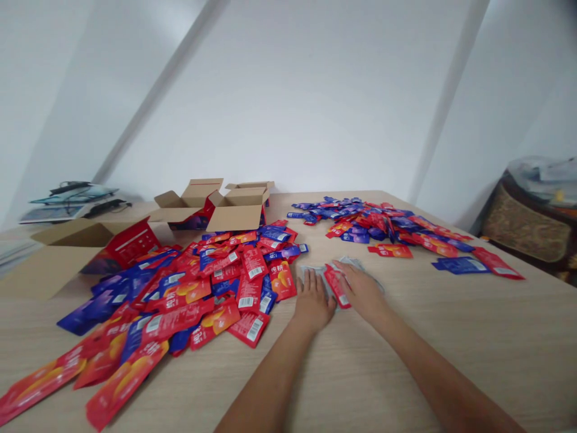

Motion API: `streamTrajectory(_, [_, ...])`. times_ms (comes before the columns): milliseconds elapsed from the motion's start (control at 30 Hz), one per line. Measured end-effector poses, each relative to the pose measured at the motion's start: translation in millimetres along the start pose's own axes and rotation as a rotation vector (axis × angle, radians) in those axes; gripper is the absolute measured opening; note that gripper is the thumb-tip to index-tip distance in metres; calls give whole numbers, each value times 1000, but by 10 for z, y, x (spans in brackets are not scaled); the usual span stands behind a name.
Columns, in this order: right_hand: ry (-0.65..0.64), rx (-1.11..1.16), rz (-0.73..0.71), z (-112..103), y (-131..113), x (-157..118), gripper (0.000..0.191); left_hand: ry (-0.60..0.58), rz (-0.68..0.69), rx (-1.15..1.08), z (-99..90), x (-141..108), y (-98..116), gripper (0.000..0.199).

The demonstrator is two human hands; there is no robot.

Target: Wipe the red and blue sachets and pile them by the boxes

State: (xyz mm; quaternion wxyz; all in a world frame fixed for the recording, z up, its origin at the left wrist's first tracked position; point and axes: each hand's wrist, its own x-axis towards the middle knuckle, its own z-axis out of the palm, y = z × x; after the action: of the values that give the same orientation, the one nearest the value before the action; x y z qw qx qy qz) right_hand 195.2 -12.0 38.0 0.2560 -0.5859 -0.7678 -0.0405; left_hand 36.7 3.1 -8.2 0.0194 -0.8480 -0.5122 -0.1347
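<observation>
My left hand [312, 302] lies flat with its fingers spread on a crumpled grey-white sheet [376, 282]. My right hand [360, 288] rests just to the right, fingers stretched out over the same sheet and the edge of a red pouch [337, 286]. The pouch lies between both hands, its barcode facing up. A large pile of red and blue pouches [187, 288] spreads to the left of my left hand. Farther back on the right is a second pile of blue and red pouches [374, 219].
Open cardboard boxes [240, 218] stand behind the left pile, and another open box [58, 264] is at the far left. Papers and dark cables [74, 201] lie at the back left. A brown patterned chair [525, 225] stands beyond the table's [473, 337] right edge.
</observation>
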Motion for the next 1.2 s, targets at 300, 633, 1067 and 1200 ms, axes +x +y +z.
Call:
streamTrajectory(300, [-249, 46, -106, 473, 242, -126, 49, 109, 150, -199, -163, -25, 26, 30])
streamTrajectory(633, [-288, -10, -244, 752, 494, 455, 57, -8, 177, -337, -149, 34, -6, 11])
streamTrajectory(1067, [-26, -194, -102, 306, 292, 854, 51, 93, 64, -272, -160, -67, -5, 39])
streamTrajectory(1200, [-27, -192, -257, 46, 81, 561, 52, 93, 71, -228, -142, -78, 16, 49])
